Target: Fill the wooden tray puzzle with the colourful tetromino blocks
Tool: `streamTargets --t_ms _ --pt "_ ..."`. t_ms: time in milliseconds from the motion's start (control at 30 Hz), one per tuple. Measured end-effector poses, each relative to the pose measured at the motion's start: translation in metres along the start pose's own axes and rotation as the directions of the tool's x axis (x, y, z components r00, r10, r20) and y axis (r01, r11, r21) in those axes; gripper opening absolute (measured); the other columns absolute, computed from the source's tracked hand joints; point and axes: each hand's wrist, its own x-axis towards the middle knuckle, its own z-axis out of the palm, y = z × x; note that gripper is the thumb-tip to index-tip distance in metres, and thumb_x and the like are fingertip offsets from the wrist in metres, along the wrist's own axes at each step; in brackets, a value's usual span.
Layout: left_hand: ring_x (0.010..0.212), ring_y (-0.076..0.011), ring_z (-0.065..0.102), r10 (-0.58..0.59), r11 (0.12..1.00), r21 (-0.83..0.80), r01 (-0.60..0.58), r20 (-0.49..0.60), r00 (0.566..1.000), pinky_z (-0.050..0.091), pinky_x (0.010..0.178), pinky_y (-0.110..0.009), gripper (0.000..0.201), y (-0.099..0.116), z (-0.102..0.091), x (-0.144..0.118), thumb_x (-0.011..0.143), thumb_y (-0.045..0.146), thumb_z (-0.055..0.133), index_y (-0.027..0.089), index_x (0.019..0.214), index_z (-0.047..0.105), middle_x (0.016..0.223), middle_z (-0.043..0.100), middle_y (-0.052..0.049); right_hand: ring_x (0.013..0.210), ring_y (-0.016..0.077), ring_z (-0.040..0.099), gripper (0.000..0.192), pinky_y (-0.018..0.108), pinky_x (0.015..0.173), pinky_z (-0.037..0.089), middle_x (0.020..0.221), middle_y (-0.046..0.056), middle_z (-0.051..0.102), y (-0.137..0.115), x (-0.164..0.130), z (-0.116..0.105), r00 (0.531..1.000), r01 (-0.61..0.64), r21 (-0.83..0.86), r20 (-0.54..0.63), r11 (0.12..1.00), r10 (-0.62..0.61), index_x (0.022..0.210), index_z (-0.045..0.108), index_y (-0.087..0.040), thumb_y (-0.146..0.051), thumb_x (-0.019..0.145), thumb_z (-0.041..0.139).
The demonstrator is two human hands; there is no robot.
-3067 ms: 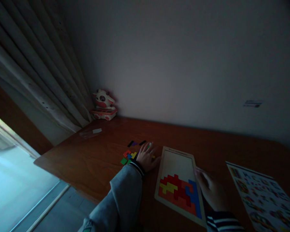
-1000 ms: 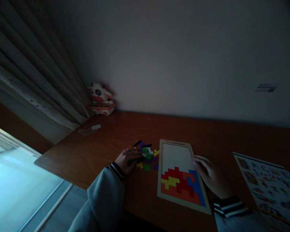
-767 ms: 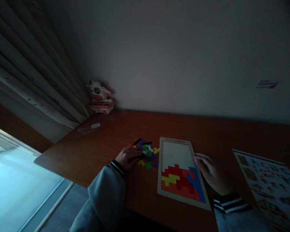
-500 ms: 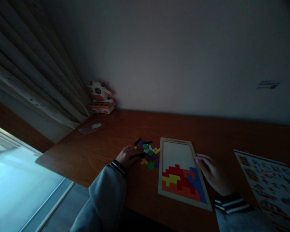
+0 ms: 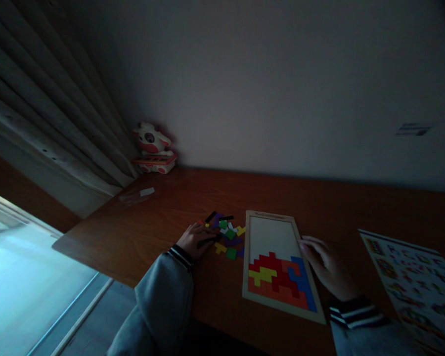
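Observation:
My left hand (image 5: 193, 240) is at the left side of a pile of loose coloured puzzle pieces (image 5: 231, 234), its fingers bent round a long black puzzle piece (image 5: 208, 241). To the right of the pile lies a wooden puzzle board (image 5: 246, 257) with a pale frame. Its near half is filled with red, orange, yellow and blue pieces; the far half shows bare pale base. At the board's right edge is my right hand (image 5: 328, 267), thumb and fingertips closed together against the frame. What lies under its fingers is hidden.
A printed sheet with small coloured pictures (image 5: 415, 282) lies on the right. A cow-shaped toy keyboard (image 5: 154, 148) stands in the far left corner, near a clear plastic bag (image 5: 133, 197). The brown table (image 5: 107, 242) ends at the left, beside a curtain (image 5: 59, 99).
My left hand has shifted very slightly toward me and left, the black piece moving with it. My right hand stays at the board's edge.

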Motion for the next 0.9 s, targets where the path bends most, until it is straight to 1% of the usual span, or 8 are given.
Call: streamTargets --t_ms 167,367,500,633,767,900 --pt "0.093 -0.0186 0.063 -0.026 1.000 -0.008 0.026 -0.015 1.000 0.049 0.086 -0.035 0.026 -0.007 0.005 0.000 0.097 0.037 0.051 0.030 0.116 0.068 0.104 0.072 -0.004 0.107 0.0270 0.062 0.039 0.047 0.099 0.047 0.114 0.010 0.067 0.002 0.000 0.000 1.000 0.000 0.003 0.002 1.000 0.000 0.103 0.066 -0.024 -0.054 0.093 0.045" --pt "0.090 -0.0173 0.064 -0.039 0.999 -0.009 0.039 0.003 0.999 0.049 0.085 -0.033 0.028 -0.005 0.003 0.001 0.096 0.040 0.053 0.030 0.118 0.066 0.104 0.072 -0.004 0.109 0.0272 0.061 0.037 0.047 0.099 0.047 0.116 0.010 0.067 0.005 0.000 0.001 1.000 0.018 -0.012 0.008 1.000 -0.017 0.105 0.065 -0.023 -0.053 0.092 0.046" --pt "0.093 -0.0183 0.064 -0.012 1.000 0.025 0.013 -0.028 1.000 0.049 0.087 -0.035 0.027 -0.007 0.006 0.000 0.094 0.040 0.055 0.028 0.114 0.069 0.104 0.072 -0.004 0.109 0.0271 0.061 0.037 0.047 0.098 0.048 0.116 0.010 0.067 0.005 -0.001 0.001 1.000 0.012 -0.019 0.007 1.000 -0.012 0.104 0.065 -0.023 -0.052 0.092 0.047" --pt "0.095 -0.0195 0.064 0.054 0.998 0.035 -0.051 -0.064 0.997 0.050 0.087 -0.035 0.024 -0.009 0.009 0.001 0.095 0.038 0.055 0.026 0.110 0.071 0.104 0.073 -0.005 0.110 0.0274 0.061 0.038 0.048 0.099 0.047 0.117 0.010 0.066 0.004 -0.001 0.000 1.000 -0.009 -0.017 0.011 1.000 0.009 0.105 0.066 -0.023 -0.053 0.092 0.046" --pt "0.090 -0.0179 0.066 0.097 0.994 0.051 -0.093 -0.071 0.993 0.051 0.085 -0.033 0.028 -0.009 0.011 0.002 0.098 0.034 0.050 0.026 0.119 0.066 0.102 0.073 -0.006 0.109 0.0280 0.062 0.039 0.049 0.099 0.047 0.115 0.010 0.068 0.002 -0.001 0.000 1.000 -0.011 -0.011 0.002 1.000 0.011 0.103 0.067 -0.024 -0.055 0.092 0.046" --pt "0.094 -0.0191 0.065 0.095 0.987 0.135 -0.092 -0.017 0.995 0.053 0.086 -0.035 0.033 -0.008 0.012 0.002 0.100 0.030 0.043 0.025 0.128 0.060 0.107 0.070 -0.009 0.110 0.0278 0.062 0.039 0.048 0.099 0.047 0.115 0.009 0.068 0.000 0.000 -0.001 1.000 -0.008 -0.015 0.002 1.000 0.008 0.102 0.067 -0.024 -0.055 0.091 0.046"
